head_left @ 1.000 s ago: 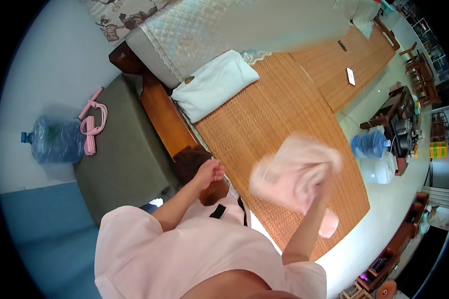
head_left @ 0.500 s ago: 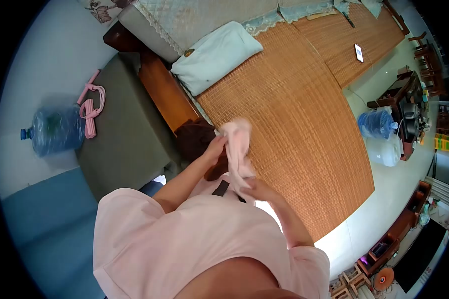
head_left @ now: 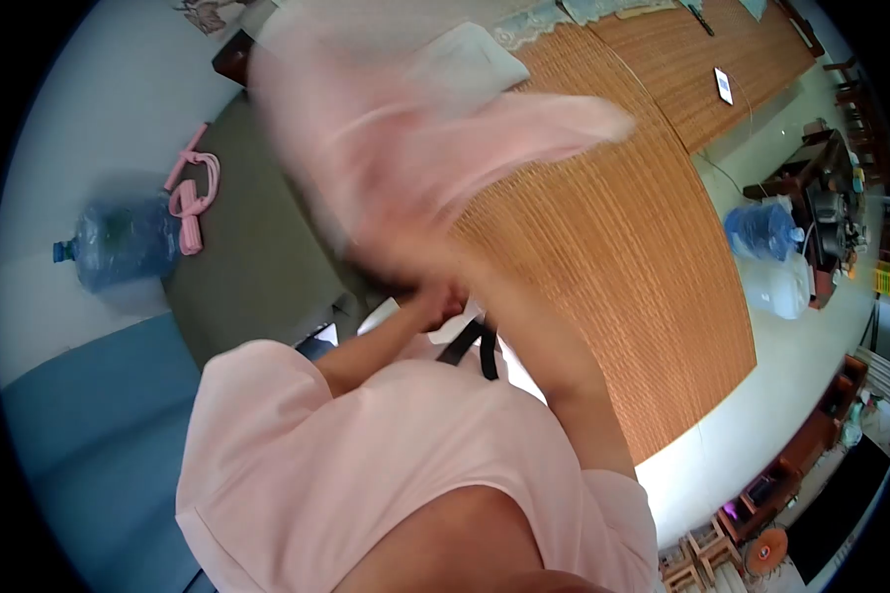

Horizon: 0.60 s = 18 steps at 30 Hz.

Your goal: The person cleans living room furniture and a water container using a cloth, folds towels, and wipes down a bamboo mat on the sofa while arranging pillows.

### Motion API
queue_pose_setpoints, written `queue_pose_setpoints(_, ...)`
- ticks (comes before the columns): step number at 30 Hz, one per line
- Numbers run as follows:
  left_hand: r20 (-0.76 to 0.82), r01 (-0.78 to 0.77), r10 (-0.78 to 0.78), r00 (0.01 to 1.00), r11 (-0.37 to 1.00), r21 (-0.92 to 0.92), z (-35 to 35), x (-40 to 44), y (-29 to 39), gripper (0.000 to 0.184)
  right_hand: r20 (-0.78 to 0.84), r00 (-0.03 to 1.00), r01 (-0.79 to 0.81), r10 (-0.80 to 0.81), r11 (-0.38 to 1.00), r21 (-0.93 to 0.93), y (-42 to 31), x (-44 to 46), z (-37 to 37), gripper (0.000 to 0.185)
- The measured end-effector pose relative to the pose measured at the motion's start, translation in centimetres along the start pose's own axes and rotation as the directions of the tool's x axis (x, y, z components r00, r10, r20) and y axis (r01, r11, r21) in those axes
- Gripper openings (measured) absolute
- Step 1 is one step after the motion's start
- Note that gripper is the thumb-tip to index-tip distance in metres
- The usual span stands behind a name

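A pale pink, soft fabric cloth (head_left: 396,138) fills the upper middle of the frame — spread wide, badly blurred, one end stretching right over the tan woven-mat seat (head_left: 623,267). It partly covers a folded whitish fabric bundle (head_left: 480,57) near the top. The right hand (head_left: 391,255) reaches across to the centre left and grips the cloth's lower part; its fingers are too smeared to make out singly. Just below the right forearm, at the centre, the left hand (head_left: 441,304) has its fingers curled in, though I cannot tell whether they hold anything. It sits near the front of the pale pink short-sleeved shirt (head_left: 415,445), close to a black strap (head_left: 460,343). At left, a pink strap-like object (head_left: 195,203) lies on a dark grey-green covered surface (head_left: 247,257), beside a large translucent blue plastic bottle (head_left: 129,242). A white-edged phone (head_left: 724,86) rests at upper right.
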<state>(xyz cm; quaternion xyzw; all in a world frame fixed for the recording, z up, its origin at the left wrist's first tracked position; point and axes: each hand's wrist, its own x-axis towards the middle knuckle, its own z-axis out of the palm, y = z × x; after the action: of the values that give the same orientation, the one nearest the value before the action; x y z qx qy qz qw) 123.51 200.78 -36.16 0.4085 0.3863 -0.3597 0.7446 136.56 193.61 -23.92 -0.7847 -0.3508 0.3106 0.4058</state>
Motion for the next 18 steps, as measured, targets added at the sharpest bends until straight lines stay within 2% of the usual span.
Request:
queue_pose_setpoints(1,0.285,0.066,-0.068,0.956,0.998,0.016,-0.6,0.4,-1.4,0.018,0.242,0.960,0.146,-0.144,0.989,0.008,-2.1,1.3,4.4,0.057)
queue_pose_setpoints(2,-0.116,-0.037,0.076,0.990,0.952,0.304,1.6,-0.2,-4.1,0.019,0.301,0.923,0.220,-0.238,0.971,0.093,-3.9,0.8,6.4,0.056)
queue_pose_setpoints(3,0.025,-0.117,0.120,0.992,0.871,0.477,1.0,0.5,-6.5,0.020,0.282,0.925,0.214,-0.257,0.961,0.173,-4.6,-0.4,6.4,0.055)
queue_pose_setpoints(4,0.164,-0.230,0.162,0.973,0.758,0.611,0.4,1.1,-8.9,0.021,0.199,0.954,0.175,-0.224,0.956,0.236,-3.7,-1.2,5.4,0.055)
queue_pose_setpoints(5,0.131,-0.045,-0.044,0.990,0.791,0.610,1.8,-0.9,-8.1,0.020,0.072,0.989,0.103,-0.131,0.948,0.301,-2.1,-2.6,3.3,0.054)
queue_pose_setpoints(6,0.105,0.133,-0.243,0.964,0.787,0.603,2.6,-2.1,-7.2,0.020,-0.071,0.997,0.029,-0.003,0.927,0.373,-0.2,-5.2,0.4,0.053)
queue_pose_setpoints(7,0.160,-0.001,-0.150,0.976,0.727,0.686,2.4,-1.9,-6.9,0.017,-0.220,0.967,-0.015,0.130,0.888,0.459,1.5,-8.3,-2.5,0.052)
queue_pose_setpoints(8,0.221,-0.127,-0.068,0.973,0.642,0.756,1.9,-1.7,-6.7,0.013,-0.394,0.882,-0.015,0.260,0.850,0.526,3.3,-11.7,-5.7,0.052)
queue_pose_setpoints(9,0.288,-0.246,0.004,0.957,0.536,0.808,1.3,-1.4,-6.7,0.011,-0.555,0.746,0.023,0.368,0.819,0.573,5.0,-15.9,-8.8,0.051)
queue_pose_setpoints(10,0.268,-0.262,0.085,0.960,0.616,0.743,0.3,-0.1,-7.3,0.015,-0.701,0.571,0.094,0.427,0.814,0.573,6.7,-20.3,-11.6,0.050)
queue_pose_setpoints(11,0.252,-0.291,0.179,0.951,0.793,0.536,-0.5,0.3,-7.5,0.014,-0.820,0.374,0.177,0.434,0.834,0.522,8.4,-25.0,-14.2,0.049)
queue_pose_setpoints(13,0.139,-0.255,0.214,0.967,0.772,0.582,-1.4,0.9,-6.0,0.014,-0.945,-0.037,0.280,0.325,0.911,0.303,11.2,-34.6,-18.1,0.048)
queue_pose_setpoints(14,0.127,-0.259,0.230,0.965,0.753,0.605,-2.0,1.1,-5.2,0.014,-0.933,-0.242,0.241,0.266,0.948,0.208,12.4,-40.3,-20.2,0.047)
queue_pose_setpoints(15,0.111,-0.261,0.247,0.962,0.734,0.627,-2.7,1.2,-4.4,0.013,-0.804,-0.466,0.135,0.370,0.928,0.348,15.8,-47.3,-23.3,0.045)
queue_pose_setpoints(16,0.093,-0.262,0.268,0.959,0.715,0.648,-3.2,1.1,-4.0,0.013,-0.727,-0.646,0.059,0.233,0.965,0.257,10.7,-45.7,-23.5,0.047)
queue_pose_setpoints(18,0.019,-0.233,0.278,0.960,0.761,0.605,-2.6,-1.2,-1.1,0.014,-0.598,-0.800,-0.098,-0.050,0.994,0.047,10.9,-50.2,-25.5,0.043)
